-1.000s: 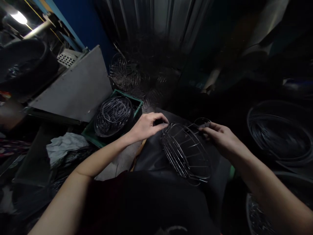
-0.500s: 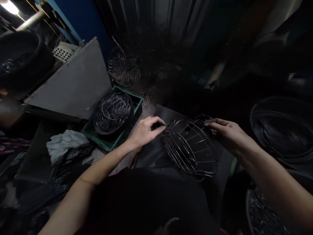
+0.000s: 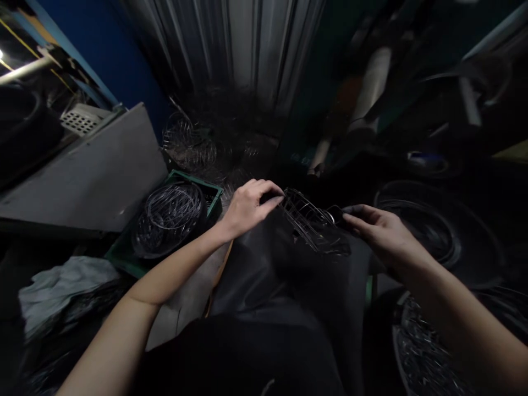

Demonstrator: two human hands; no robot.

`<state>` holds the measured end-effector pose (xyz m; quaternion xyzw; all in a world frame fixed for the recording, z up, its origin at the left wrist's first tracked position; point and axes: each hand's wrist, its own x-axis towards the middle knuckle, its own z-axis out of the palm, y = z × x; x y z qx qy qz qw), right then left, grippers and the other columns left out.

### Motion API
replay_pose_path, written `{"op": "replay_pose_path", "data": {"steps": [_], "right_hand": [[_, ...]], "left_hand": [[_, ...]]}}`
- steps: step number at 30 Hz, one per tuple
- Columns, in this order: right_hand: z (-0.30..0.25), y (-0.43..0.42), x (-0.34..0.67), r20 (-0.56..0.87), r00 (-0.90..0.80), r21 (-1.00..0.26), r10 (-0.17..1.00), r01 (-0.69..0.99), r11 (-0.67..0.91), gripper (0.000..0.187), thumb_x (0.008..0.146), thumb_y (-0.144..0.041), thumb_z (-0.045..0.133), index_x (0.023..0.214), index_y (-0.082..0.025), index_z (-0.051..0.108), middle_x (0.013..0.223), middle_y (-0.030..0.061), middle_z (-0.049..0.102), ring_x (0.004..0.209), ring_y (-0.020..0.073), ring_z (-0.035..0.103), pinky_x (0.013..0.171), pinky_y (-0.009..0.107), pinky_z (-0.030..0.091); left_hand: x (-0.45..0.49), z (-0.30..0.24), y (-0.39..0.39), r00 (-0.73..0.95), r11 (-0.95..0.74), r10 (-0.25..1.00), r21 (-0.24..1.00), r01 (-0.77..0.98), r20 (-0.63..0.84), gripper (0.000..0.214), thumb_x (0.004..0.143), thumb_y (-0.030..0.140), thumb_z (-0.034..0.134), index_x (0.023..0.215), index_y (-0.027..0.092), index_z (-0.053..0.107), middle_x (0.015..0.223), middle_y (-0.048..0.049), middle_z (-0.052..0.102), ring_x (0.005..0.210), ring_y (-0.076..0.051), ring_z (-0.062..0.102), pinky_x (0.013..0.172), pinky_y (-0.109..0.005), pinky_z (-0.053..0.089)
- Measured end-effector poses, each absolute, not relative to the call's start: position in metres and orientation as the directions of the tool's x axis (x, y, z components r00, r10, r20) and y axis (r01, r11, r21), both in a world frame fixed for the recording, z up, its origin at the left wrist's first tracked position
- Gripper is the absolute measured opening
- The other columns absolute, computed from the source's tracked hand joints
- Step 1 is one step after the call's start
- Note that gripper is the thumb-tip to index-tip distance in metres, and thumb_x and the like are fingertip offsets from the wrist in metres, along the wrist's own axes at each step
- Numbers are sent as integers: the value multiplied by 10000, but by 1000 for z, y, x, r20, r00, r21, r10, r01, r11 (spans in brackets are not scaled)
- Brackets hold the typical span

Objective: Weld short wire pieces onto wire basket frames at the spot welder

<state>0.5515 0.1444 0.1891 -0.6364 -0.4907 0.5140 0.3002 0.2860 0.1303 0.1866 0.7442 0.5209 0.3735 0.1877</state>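
Note:
A wire cage [image 3: 309, 223] of thin metal bars hangs over a dark cover on my lap, seen nearly edge-on and blurred by motion. My left hand [image 3: 249, 206] pinches the cage's upper left end between thumb and fingertips. At the other side, my right hand [image 3: 379, 225] has thumb and forefinger closed at a thin wire loop by the cage's right end. The fingertips of the right hand look dark, and the exact spot they grip is hard to make out.
Left of me, a green crate [image 3: 193, 177] bears a round basin full of wire rings [image 3: 175, 206]. A grey panel [image 3: 91, 176] leans behind it, and a pale cloth [image 3: 68, 291] lies nearer. Small metal pieces [image 3: 429, 341] fill a container at lower right. Coiled wire [image 3: 416, 212] sits above that.
The wire cage has turned from showing its broad face to nearly edge-on, between both hands. My view has swung rightward, so the crate and panel appear farther left and lower.

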Motion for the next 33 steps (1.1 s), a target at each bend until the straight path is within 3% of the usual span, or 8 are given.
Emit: {"op": "replay_pose_path", "data": {"steps": [4, 12, 17, 23, 33], "right_hand": [[177, 167, 569, -326, -7, -921, 945, 226, -316, 468, 536, -490, 803, 833, -171, 633, 636, -12, 583, 502, 81, 476, 426, 195, 371], [173, 197, 579, -210, -60, -948, 976, 258, -188, 410, 612, -507, 768, 849, -192, 656, 762, 11, 649, 606, 110, 557, 522, 208, 451], [163, 213, 583, -192, -80, -951, 978, 261, -165, 430, 614, -529, 753, 868, -197, 654, 815, 29, 667, 678, 149, 600, 597, 248, 497], [159, 225, 581, -210, -29, -958, 977, 204, -200, 451, 548, -517, 784, 831, -196, 643, 748, 17, 650, 636, 145, 582, 571, 255, 491], [162, 238, 583, -207, -12, -965, 978, 167, -202, 436, 525, -485, 796, 809, -198, 632, 721, -4, 636, 603, 128, 572, 558, 247, 491]], "left_hand": [[307, 180, 146, 216, -386, 919, 630, 674, 331, 77, 842, 251, 608, 876, 196, 650, 828, 6, 670, 778, -136, 556, 741, -260, 441], [338, 164, 175, 167, -293, 949, 552, 781, 267, 235, 844, 425, 588, 895, 204, 648, 831, -14, 609, 825, -162, 538, 789, -295, 441], [351, 158, 188, 136, -213, 975, 590, 779, 174, 204, 841, 416, 592, 892, 239, 677, 835, -9, 600, 846, -163, 545, 780, -285, 446], [360, 150, 204, 93, -148, 989, 682, 717, 116, 114, 824, 321, 620, 869, 250, 697, 849, 2, 617, 879, -155, 569, 815, -278, 448], [374, 144, 216, 75, -136, 990, 718, 682, 116, 110, 810, 320, 631, 857, 247, 699, 855, -1, 636, 876, -166, 584, 823, -303, 463]]}}
